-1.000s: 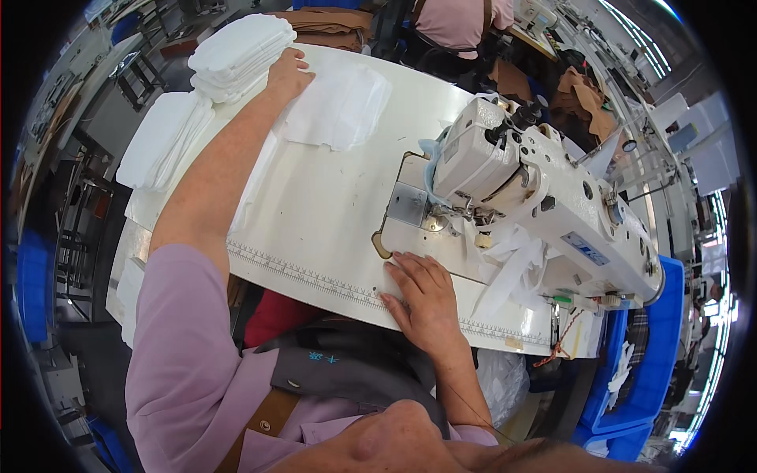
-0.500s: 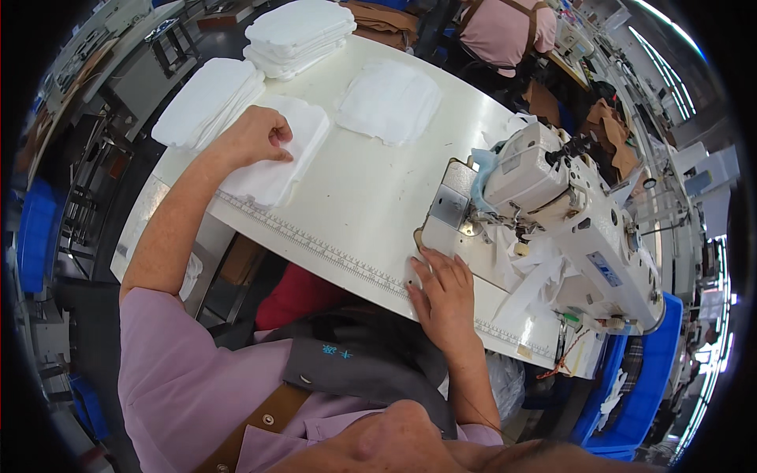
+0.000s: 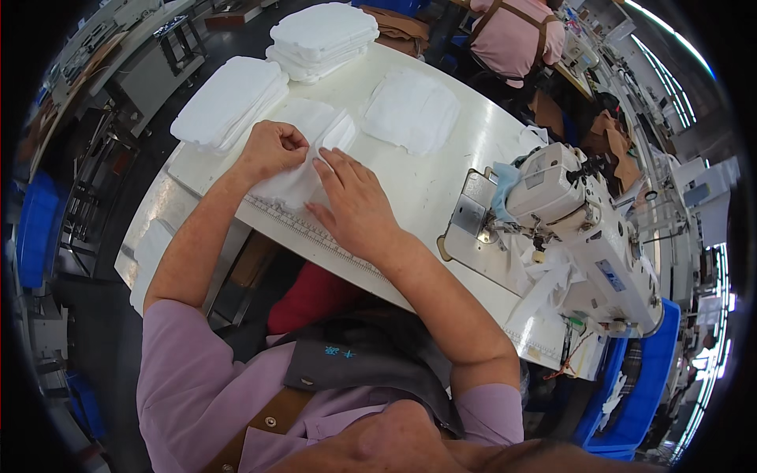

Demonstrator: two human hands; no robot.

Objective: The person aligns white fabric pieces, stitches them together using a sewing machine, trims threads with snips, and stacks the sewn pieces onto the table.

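Observation:
A low pile of white cloth pieces lies on the left part of the white table. At its near side my left hand is closed in a pinch on the top cloth; the fingertips partly hide the gripped edge. My right hand rests beside it with fingers stretched out, their tips touching the cloth's right side. The cloth is slightly raised and creased between the two hands. Apart from this pile, a white cloth piece lies flat to the right.
Two taller stacks of white cloth stand left and at the far edge. A white sewing machine takes up the table's right side, with white scraps by it. A blue bin stands below. A seated person is beyond.
My right hand has come off the table's front edge by the sewing machine and moved left to the cloth pile. My left hand stays at the pile, and the top cloth now looks lifted.

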